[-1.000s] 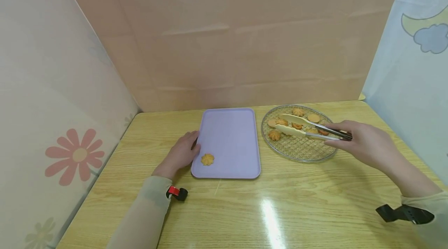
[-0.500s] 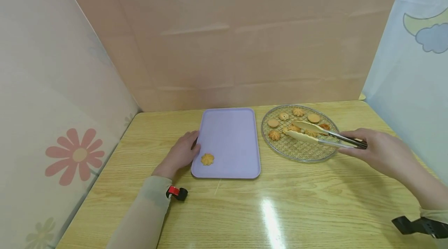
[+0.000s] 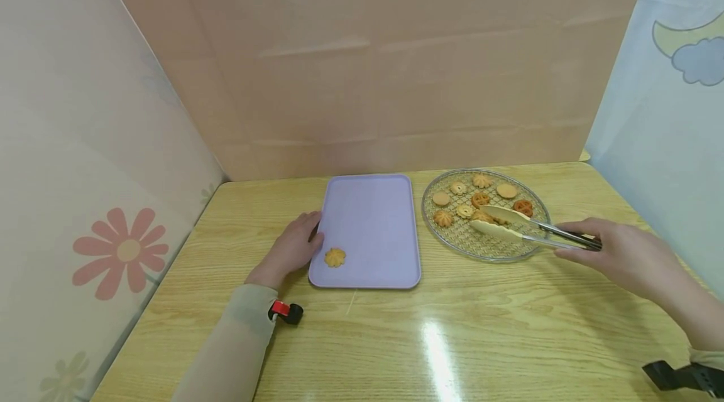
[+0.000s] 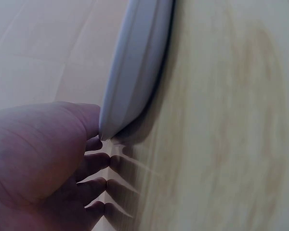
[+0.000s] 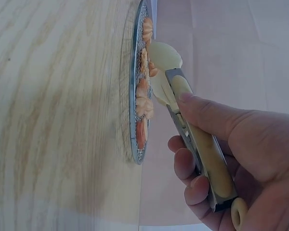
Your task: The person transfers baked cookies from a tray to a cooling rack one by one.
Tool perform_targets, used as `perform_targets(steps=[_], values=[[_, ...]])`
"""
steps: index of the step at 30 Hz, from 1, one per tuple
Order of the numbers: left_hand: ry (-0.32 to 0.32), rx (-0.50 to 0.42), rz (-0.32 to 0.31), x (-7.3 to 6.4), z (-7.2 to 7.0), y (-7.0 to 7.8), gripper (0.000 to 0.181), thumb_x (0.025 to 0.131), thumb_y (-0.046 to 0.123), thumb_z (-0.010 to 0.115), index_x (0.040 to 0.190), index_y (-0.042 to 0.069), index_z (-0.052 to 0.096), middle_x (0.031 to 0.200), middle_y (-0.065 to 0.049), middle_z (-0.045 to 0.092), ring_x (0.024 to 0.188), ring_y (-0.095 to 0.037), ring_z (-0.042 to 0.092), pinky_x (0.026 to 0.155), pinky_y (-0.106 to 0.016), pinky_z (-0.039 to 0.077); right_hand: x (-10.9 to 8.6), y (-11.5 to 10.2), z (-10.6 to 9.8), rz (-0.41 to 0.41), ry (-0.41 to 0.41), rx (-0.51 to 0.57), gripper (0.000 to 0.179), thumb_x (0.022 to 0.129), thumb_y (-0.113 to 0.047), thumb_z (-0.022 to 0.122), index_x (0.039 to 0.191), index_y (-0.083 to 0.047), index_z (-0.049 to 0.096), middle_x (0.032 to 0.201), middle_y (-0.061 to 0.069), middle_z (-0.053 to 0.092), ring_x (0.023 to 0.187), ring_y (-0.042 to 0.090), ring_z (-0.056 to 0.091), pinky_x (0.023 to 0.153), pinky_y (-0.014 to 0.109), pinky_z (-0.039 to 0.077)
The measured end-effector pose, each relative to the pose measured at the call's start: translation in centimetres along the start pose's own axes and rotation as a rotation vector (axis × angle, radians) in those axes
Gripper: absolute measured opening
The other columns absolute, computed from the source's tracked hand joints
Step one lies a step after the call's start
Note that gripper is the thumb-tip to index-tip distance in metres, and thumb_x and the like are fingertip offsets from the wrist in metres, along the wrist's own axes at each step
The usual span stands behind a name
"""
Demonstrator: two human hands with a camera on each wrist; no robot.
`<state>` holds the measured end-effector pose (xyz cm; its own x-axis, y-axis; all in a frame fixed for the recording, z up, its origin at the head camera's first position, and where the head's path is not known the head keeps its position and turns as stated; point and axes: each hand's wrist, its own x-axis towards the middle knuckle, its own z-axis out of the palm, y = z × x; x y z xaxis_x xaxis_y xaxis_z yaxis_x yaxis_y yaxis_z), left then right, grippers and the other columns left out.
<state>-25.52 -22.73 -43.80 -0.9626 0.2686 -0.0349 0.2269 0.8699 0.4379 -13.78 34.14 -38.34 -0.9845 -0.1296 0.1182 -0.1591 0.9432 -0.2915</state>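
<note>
My right hand (image 3: 633, 257) grips a pair of tongs (image 5: 202, 149), metal with cream scalloped tips, thumb on one arm and fingers curled round the other. Their tips stand apart over a round clear plate (image 3: 486, 251) with a woven-looking surface. A golden flower-shaped cookie (image 3: 482, 216) shows in the gap between the tips. Several other cookies lie around it, among them a plain round one (image 3: 506, 191) and a reddish-brown lattice one (image 3: 523, 207). My left hand (image 3: 291, 245) rests at the left edge of a lilac tray (image 3: 373, 220), thumb touching the rim, other fingers loosely bent beside it (image 4: 103, 130).
One flower-shaped cookie (image 3: 335, 257) lies in the tray's near left corner. The wooden table (image 3: 384, 339) is bounded by a tan backdrop (image 3: 373, 75) behind and patterned panels at both sides. Tray and plate stand side by side, a narrow gap between them.
My right hand and the tongs have moved right and slightly nearer me, uncovering cookies at the plate's left and middle. My left hand, the tray and its cookie stay put.
</note>
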Motion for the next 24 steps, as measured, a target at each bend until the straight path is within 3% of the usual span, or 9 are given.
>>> perform_targets(steps=[3,10,24], values=[[-0.001,-0.004,-0.003,0.01,-0.04,0.05,0.063,0.115,0.023,0.056,0.171,0.001,0.038,0.175,-0.02,0.039,0.166,-0.043,0.024,0.135,-0.058,0.022,-0.14,0.25,0.08,0.01,-0.012,0.006,0.063,0.098,-0.047,0.084,0.144,-0.007,0.073,0.122,0.02,0.077,0.065,0.016,0.051,0.049,0.033,0.037],[0.007,0.004,0.007,0.02,0.02,-0.07,0.061,0.115,0.021,0.056,0.17,-0.001,0.038,0.174,-0.021,0.039,0.165,-0.045,0.024,0.134,-0.059,0.022,-0.22,0.61,0.17,0.028,-0.062,0.017,0.067,0.099,-0.048,0.082,0.147,-0.003,0.069,0.136,0.034,0.069,0.066,0.018,0.052,0.052,0.033,0.038],[0.008,0.0,0.012,-0.06,0.02,-0.07,0.061,0.115,0.021,0.055,0.17,-0.001,0.038,0.174,-0.022,0.039,0.165,-0.045,0.025,0.134,-0.059,0.022,-0.22,0.84,0.31,0.045,-0.097,0.025,0.068,0.101,-0.049,0.081,0.148,-0.002,0.068,0.139,0.035,0.067,0.066,0.017,0.054,0.052,0.033,0.038]])
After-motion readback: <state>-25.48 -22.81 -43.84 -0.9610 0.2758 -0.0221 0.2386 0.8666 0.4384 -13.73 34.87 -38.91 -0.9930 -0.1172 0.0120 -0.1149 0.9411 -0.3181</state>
